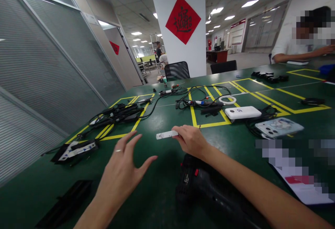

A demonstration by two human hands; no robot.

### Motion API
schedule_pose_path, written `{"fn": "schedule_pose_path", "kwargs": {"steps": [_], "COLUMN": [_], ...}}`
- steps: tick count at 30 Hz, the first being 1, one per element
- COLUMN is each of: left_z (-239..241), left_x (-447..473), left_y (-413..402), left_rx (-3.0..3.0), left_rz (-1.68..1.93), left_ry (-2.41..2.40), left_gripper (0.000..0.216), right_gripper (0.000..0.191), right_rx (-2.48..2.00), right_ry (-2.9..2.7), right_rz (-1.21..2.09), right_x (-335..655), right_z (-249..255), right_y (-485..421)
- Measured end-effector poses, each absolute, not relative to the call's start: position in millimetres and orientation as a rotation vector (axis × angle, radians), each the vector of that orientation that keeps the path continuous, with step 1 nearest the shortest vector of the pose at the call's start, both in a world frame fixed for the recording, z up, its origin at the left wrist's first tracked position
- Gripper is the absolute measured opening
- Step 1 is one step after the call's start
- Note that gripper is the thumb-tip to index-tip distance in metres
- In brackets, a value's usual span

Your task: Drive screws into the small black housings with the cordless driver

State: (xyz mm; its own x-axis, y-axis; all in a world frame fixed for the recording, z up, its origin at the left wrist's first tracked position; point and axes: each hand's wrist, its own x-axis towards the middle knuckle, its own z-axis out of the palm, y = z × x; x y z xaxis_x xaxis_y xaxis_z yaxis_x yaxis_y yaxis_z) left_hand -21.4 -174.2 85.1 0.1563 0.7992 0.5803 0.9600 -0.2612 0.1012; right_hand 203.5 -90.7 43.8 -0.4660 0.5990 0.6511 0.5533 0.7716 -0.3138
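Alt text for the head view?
The right hand pinches a white strip above a green table while the left hand hovers open beside it. A black power tool lies under the right forearm; cables, a white box and a phone lie beyond.

Almost nothing here is legible to me.
A red diamond sign (183, 19) on the white pillar (162, 20) beyond the far edge of the table (157, 173) carries a black brush-style character, too ornate to make out. A smaller red diamond (114, 47) on the left wall is unreadable. The white power bank (243, 112) toward the right edge shows a small blue logo. The black drill (209, 190) at the near edge has a white-lettered label, and the white strip (164, 135) in my right hand (192, 140) has faint marks. All are too small to read.
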Motion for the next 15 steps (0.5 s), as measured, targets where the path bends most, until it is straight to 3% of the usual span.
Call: {"fn": "schedule_pose_path", "kwargs": {"steps": [3, 7, 11, 15], "left_z": [82.6, 75.1, 75.8, 96.0], "left_x": [7.7, 21.9, -2.1, -79.1], "left_y": [-141.5, -121.0, -132.5, -160.3], "left_rx": [-2.401, -2.552, -2.399, -2.083], "left_rz": [-0.562, -0.276, -0.199, -0.220], "left_ry": [-1.504, -1.508, -1.742, -2.143], "left_gripper": [0.061, 0.024, 0.030, 0.039], "right_gripper": [0.026, 0.024, 0.033, 0.024], "right_rx": [-0.754, -0.748, -1.013, -1.237], "right_ry": [-2.240, -2.191, -1.923, -1.688], "right_rz": [0.029, 0.041, 0.109, 0.186], "right_x": [202.3, 202.5, 205.8, 214.2], "right_z": [45.4, 38.1, 22.7, 7.5], "right_y": [-94.6, -91.9, -84.4, -72.7]}}
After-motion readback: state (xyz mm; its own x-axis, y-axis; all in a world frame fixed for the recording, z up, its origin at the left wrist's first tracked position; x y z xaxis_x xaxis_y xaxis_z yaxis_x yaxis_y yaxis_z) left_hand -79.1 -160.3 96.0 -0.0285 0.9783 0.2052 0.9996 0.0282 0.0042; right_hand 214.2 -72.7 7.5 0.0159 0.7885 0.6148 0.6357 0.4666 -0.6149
